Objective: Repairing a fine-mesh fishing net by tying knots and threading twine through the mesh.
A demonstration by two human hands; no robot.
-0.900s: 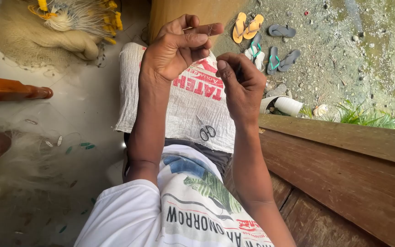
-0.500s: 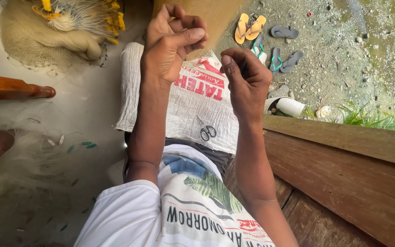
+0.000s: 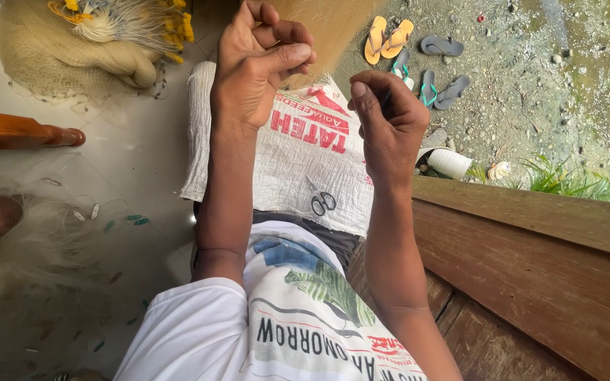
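Small scissors (image 3: 321, 202) flat on white woven sack (image 3: 298, 162)

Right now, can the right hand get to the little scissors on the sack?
Probably yes: the right hand hangs above the scissors, which lie uncovered on the white sack, with nothing between them.

Home porch: fishing net (image 3: 44, 247), wood ledge (image 3: 531, 240), sandals (image 3: 387, 40) outside.

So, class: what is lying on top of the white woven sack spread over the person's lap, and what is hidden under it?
A small pair of scissors lies on the white woven sack. Both raised hands hover above it. The sack covers the lap, so whatever is beneath cannot be seen.
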